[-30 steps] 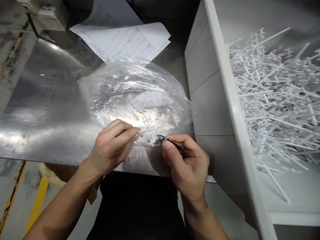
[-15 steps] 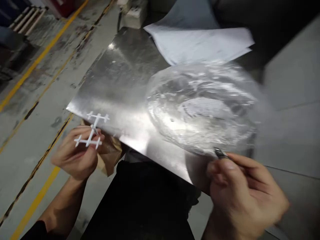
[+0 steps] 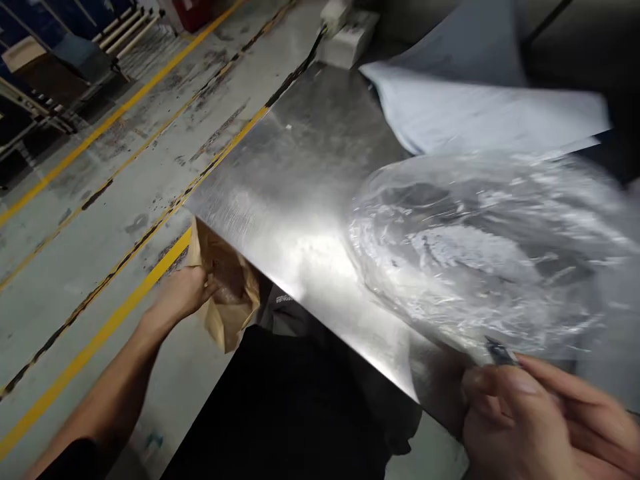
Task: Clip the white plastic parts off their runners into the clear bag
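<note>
At the mouth of the brown paper bag (image 3: 227, 327) is my left hand (image 3: 185, 290), reaching in from the left with its fingertips over the opening. Those fingers are partly hidden and blurred, and I cannot see the white plastic piece. Something translucent, like a plastic liner, shows inside the bag. My right hand (image 3: 540, 413), at the lower right, is closed round a small knife (image 3: 500, 351); only its short, pointed metal tip sticks out past the thumb. Just beyond that tip lies a clear plastic bag (image 3: 400, 267), crumpled on the metal table (image 3: 290, 227) with whitish contents inside.
White paper sheets (image 3: 490, 120) hang over the table's far side. A pale box (image 3: 347, 43) stands by the far corner. Yellow lines (image 3: 100, 340) run along the floor at left, with racks (image 3: 75, 60) at the upper left. Black clothing (image 3: 300, 413) covers my lap.
My left hand has gone from holding up the white cross-barred plastic piece to the paper bag's mouth; the piece is out of sight. My view has shifted left. The right hand keeps its grip.
</note>
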A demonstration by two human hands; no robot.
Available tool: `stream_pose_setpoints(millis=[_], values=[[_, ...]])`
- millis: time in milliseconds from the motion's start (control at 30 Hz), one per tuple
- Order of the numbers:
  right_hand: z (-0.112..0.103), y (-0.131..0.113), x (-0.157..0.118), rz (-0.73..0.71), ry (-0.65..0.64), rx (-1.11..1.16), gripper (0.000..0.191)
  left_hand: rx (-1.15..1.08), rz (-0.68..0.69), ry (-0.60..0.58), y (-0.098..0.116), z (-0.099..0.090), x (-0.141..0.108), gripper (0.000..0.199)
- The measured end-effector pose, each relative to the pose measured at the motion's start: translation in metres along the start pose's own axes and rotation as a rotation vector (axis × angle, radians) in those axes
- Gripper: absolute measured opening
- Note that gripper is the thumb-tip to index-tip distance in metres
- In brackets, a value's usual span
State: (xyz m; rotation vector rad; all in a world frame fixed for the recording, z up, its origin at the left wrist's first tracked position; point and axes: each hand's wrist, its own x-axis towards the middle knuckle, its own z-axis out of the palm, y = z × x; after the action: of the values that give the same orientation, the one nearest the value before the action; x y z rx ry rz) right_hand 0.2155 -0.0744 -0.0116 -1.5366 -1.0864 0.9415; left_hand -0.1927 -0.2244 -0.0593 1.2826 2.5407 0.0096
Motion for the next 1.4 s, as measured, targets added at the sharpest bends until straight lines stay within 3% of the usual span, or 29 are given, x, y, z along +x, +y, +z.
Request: stream_pose_setpoints(millis=[67, 133, 200, 233, 267, 333, 467, 567, 667, 867, 1033, 1267, 1333, 1400], values=[[0.005, -0.002, 0.000, 0.004, 0.062, 0.008, 0.028, -0.049, 0.129, 0.058, 0.005, -0.038, 0.008, 0.048], [0.006, 0.001, 0.004, -0.009, 0.024, 0.030, 0.034, -0.125, 0.300, 0.242, 0.024, -0.079, 0.023, 0.052], [0.005, 0.005, 0.008, -0.035, -0.004, 0.046, 0.036, -0.207, 0.550, 0.484, 0.060, -0.114, 0.050, 0.044], [0.005, 0.007, 0.009, -0.046, 0.000, 0.047, 0.036, -0.234, 0.663, 0.506, 0.084, -0.126, 0.069, 0.039], [0.005, 0.008, 0.010, -0.054, 0.005, 0.048, 0.035, -0.238, 0.736, 0.448, 0.111, -0.135, 0.093, 0.038], [0.006, 0.008, 0.010, -0.069, 0.007, 0.051, 0.034, -0.231, 0.761, 0.409, 0.167, -0.141, 0.148, 0.033], [0.008, 0.004, 0.008, -0.094, 0.007, 0.033, 0.032, -0.245, 0.624, 0.299, 0.255, -0.125, 0.263, 0.022], [0.006, 0.001, 0.007, -0.096, 0.011, 0.010, 0.028, -0.268, 0.601, 0.311, 0.290, -0.114, 0.319, 0.025], [0.004, 0.000, 0.005, -0.060, -0.012, 0.010, 0.027, -0.279, 0.581, 0.312, 0.303, -0.111, 0.346, 0.030], [0.008, -0.001, -0.006, -0.014, 0.044, 0.008, 0.035, -0.219, 0.539, 0.256, 0.304, -0.116, 0.366, 0.039], [0.009, 0.000, -0.010, -0.010, 0.027, -0.021, 0.034, -0.126, 0.524, 0.263, 0.307, -0.121, 0.361, 0.034], [0.006, -0.004, -0.003, -0.117, -0.061, 0.010, 0.013, -0.067, 0.529, 0.331, 0.308, -0.121, 0.338, 0.040], [0.006, -0.008, 0.001, -0.187, -0.106, 0.032, 0.005, -0.101, 0.529, 0.381, 0.303, -0.127, 0.322, 0.041], [0.007, -0.012, 0.003, -0.230, -0.115, 0.067, 0.009, -0.151, 0.528, 0.445, 0.292, -0.134, 0.291, 0.040]])
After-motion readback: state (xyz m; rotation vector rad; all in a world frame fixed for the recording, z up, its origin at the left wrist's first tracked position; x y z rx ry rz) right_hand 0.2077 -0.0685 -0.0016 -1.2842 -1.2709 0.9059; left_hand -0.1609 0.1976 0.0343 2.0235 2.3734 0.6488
